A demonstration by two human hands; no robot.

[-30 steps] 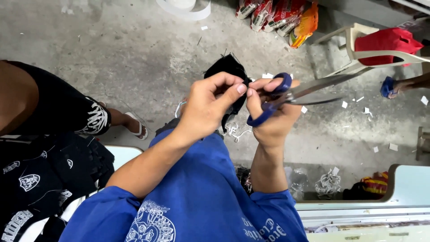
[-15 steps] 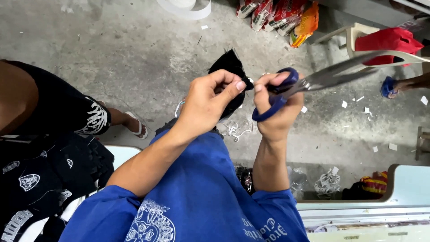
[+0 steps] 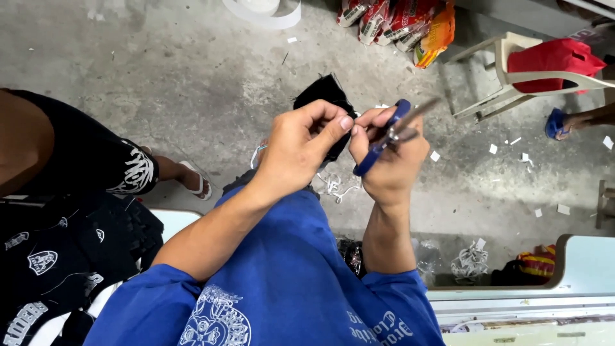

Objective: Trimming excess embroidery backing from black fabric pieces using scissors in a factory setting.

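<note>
Up close, the left hand (image 3: 300, 148) pinches a black cloth (image 3: 322, 96) between thumb and fingers — the right hand (image 3: 387, 163) grips blue-handled scissors (image 3: 391, 133), fingers closed through the loops.

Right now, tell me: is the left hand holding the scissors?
No. The right hand holds the scissors; the left hand pinches black cloth.

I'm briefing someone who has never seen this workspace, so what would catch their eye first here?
Dead centre, the right hand holds blue-handled scissors, blades pointing up and right, while the left hand pinches a piece of black fabric just beside them. At upper right a red bag sits on a pale plastic chair, with paper scraps scattered over the grey concrete floor near it.
</note>
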